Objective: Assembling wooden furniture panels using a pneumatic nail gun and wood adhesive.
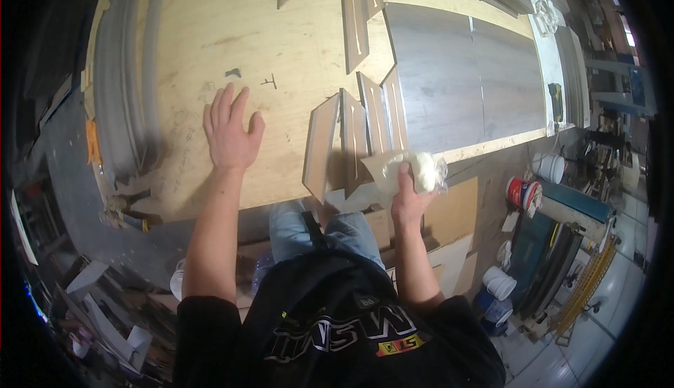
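Note:
My left hand (234, 129) lies on the pale plywood worktop (189, 100) with its fingers spread, holding nothing. At the front edge of the worktop, my right hand (409, 202) grips a clear plastic bag of white glue (424, 170), its narrow end pointing left over the boards. Several slant-ended brown boards lie just left of and beyond the bag. A white bead of glue runs along one short board (354, 135) and along the boards beside it. The leftmost board (322, 142) shows a plain face. Beyond them, a longer board (354, 23) also carries a glue line.
A large grey-brown panel (470, 72) lies on the right of the worktop. Long grey strips (126, 72) are stacked along the left edge, near an orange clamp (93, 142). Buckets, including a red-and-white one (521, 193), stand on the floor at right.

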`<move>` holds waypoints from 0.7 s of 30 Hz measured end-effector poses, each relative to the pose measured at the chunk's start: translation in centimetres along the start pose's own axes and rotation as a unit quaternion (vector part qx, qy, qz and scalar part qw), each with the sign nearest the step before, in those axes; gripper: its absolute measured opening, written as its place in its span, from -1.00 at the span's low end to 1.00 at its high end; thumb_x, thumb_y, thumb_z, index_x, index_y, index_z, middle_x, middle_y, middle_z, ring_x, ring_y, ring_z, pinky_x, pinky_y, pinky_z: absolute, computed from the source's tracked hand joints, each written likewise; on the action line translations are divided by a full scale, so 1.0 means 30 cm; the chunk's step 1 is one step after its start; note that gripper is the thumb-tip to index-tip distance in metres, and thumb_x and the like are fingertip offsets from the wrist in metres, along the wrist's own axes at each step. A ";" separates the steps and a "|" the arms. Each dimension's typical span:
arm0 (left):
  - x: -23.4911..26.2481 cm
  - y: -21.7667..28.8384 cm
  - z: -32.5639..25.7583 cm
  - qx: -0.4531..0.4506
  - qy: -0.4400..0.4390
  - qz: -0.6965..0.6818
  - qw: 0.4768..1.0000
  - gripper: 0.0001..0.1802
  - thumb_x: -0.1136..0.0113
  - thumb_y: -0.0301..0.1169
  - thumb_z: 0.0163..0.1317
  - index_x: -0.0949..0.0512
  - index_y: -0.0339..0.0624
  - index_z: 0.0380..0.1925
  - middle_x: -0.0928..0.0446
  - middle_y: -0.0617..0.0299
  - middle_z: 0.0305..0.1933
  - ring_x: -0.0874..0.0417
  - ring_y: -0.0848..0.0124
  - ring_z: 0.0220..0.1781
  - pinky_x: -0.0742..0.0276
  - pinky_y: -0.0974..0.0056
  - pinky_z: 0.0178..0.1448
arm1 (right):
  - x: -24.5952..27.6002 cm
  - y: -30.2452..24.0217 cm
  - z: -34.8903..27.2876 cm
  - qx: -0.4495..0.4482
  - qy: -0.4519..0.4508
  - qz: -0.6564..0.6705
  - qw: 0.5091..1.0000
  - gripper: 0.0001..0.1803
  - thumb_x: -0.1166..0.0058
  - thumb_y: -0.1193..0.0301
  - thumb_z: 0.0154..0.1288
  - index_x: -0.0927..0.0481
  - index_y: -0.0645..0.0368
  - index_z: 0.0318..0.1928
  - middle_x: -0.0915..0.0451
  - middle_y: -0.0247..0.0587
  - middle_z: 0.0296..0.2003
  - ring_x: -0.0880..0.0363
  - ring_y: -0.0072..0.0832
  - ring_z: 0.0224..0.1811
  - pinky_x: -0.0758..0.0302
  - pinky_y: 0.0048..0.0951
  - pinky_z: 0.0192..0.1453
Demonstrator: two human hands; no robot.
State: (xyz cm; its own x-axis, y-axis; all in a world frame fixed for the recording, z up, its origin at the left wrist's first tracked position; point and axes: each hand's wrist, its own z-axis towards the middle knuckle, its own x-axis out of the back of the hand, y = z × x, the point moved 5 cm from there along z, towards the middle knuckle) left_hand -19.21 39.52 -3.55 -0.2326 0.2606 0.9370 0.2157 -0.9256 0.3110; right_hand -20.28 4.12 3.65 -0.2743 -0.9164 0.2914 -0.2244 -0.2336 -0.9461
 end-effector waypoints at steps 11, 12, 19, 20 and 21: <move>-0.002 0.001 0.007 0.009 -0.013 -0.008 1.000 -0.38 -0.23 -0.19 0.35 -0.44 0.05 0.41 -0.25 0.16 0.57 -0.15 0.20 0.64 0.10 -0.09 0.71 | -0.360 -0.010 0.151 0.022 -0.045 -0.020 0.999 -0.60 -0.49 0.23 0.20 -0.75 0.33 -0.15 -0.76 -0.15 -0.29 -0.72 -0.44 -0.23 -0.59 -0.33 -0.08; 0.001 0.001 0.007 0.011 -0.015 -0.011 1.000 -0.38 -0.23 -0.19 0.35 -0.44 0.04 0.41 -0.25 0.16 0.57 -0.14 0.20 0.64 0.10 -0.09 0.71 | -0.367 -0.008 0.155 0.032 -0.046 -0.038 0.998 -0.59 -0.49 0.22 0.20 -0.75 0.33 -0.14 -0.76 -0.15 -0.28 -0.72 -0.44 -0.23 -0.60 -0.33 -0.08; 0.005 -0.005 0.006 0.012 -0.020 -0.016 1.000 -0.39 -0.24 -0.19 0.35 -0.44 0.03 0.40 -0.24 0.14 0.58 -0.14 0.17 0.64 0.10 -0.11 0.71 | -0.332 -0.007 0.104 0.003 -0.050 -0.042 0.998 -0.60 -0.52 0.26 0.19 -0.75 0.32 -0.13 -0.75 -0.17 -0.27 -0.71 -0.46 -0.22 -0.61 -0.35 -0.07; 0.005 -0.005 0.006 0.013 -0.020 -0.016 1.000 -0.39 -0.24 -0.19 0.35 -0.44 0.03 0.40 -0.24 0.14 0.58 -0.14 0.17 0.64 0.10 -0.11 0.71 | -0.321 -0.009 0.087 0.003 -0.051 -0.043 0.998 -0.60 -0.52 0.26 0.19 -0.75 0.32 -0.13 -0.75 -0.17 -0.27 -0.71 -0.46 -0.22 -0.61 -0.35 -0.07; 0.006 -0.004 0.005 0.013 -0.019 -0.014 1.000 -0.38 -0.24 -0.18 0.35 -0.44 0.02 0.40 -0.25 0.14 0.58 -0.14 0.17 0.64 0.10 -0.11 0.71 | -0.306 -0.008 0.068 0.001 -0.046 -0.047 0.998 -0.60 -0.53 0.27 0.17 -0.74 0.32 -0.14 -0.75 -0.19 -0.27 -0.70 -0.47 -0.22 -0.61 -0.36 -0.08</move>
State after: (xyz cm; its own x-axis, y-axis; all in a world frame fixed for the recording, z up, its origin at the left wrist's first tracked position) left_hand -19.13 39.72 -3.40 -0.2030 0.2972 0.9330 0.2344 -0.9104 0.3410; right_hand -15.79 11.93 0.92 -0.1643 -0.9163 0.3652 -0.2438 -0.3210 -0.9152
